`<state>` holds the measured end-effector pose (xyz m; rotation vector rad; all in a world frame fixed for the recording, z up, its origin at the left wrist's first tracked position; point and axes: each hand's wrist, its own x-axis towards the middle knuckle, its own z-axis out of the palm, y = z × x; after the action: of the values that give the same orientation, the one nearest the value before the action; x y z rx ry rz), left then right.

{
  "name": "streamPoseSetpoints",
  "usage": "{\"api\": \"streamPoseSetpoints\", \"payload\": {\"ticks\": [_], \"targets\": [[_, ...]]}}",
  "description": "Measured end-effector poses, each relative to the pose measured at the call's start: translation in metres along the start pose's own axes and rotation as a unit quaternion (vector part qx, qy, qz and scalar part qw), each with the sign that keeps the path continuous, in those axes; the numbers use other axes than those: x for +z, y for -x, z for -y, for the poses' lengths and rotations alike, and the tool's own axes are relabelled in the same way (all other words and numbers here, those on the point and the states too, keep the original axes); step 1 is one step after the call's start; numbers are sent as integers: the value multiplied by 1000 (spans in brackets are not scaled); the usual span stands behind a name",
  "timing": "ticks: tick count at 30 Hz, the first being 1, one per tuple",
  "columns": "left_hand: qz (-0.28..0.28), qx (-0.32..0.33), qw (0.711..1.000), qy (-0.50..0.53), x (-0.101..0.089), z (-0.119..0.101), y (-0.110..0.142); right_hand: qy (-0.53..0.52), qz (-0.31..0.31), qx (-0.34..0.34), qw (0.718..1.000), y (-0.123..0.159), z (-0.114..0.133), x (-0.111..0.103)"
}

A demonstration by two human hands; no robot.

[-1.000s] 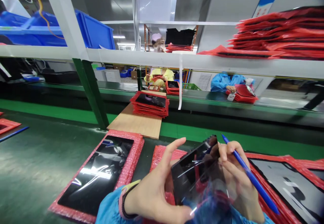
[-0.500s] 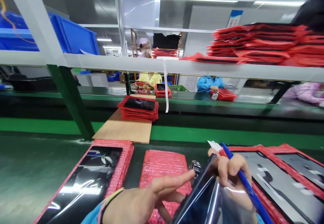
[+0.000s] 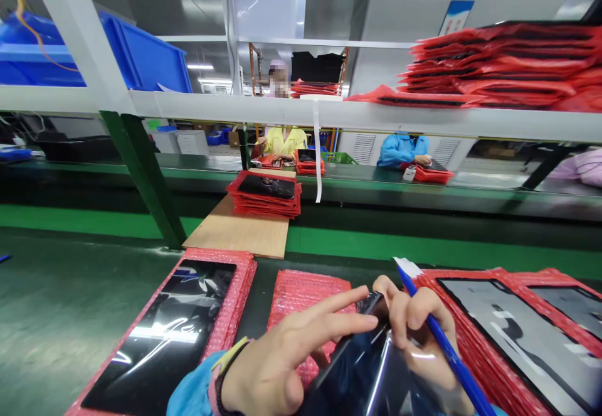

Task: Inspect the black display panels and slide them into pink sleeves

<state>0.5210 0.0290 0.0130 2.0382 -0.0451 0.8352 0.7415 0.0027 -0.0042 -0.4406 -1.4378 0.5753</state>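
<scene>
A glossy black screen panel is tilted in front of me, its lower part cut off by the frame. My right hand is closed at its upper edge, with a clear film-like sheen beside the fingers. The same hand has a slim blue pen-like stick between its fingers. My left hand is open at the panel's left side, its fingers stretched towards the top corner. Whether those fingertips touch the panel, I cannot tell. Beneath the hands lies red bubble-wrap sheeting.
On the left, a black screen rests on red bubble wrap. Grey-backed panels lie on red wrap at right. A wrapped stack stands on a wooden board. Overhead runs a white shelf beam; co-workers sit beyond.
My left hand has moved up and right along the panel, with its fingers now near the top corner. The right hand keeps the panel and blue stick. The view has shifted slightly.
</scene>
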Motion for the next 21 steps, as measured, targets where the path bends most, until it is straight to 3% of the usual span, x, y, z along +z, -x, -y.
{"api": "streamPoseSetpoints", "payload": {"ticks": [6,12,16,21], "targets": [[-15,-44,994,94,0,0,3,7,-35,1,999,-4,-5,-6],[-43,-6,955,295,5,12,-1,13,-80,13,997,-4,-8,-12],[-91,18,928,360,7,15,-6,5,-131,60,990,-6,-6,-13],[-170,87,919,344,14,21,-9,-16,-237,159,958,-12,-9,-10]]}}
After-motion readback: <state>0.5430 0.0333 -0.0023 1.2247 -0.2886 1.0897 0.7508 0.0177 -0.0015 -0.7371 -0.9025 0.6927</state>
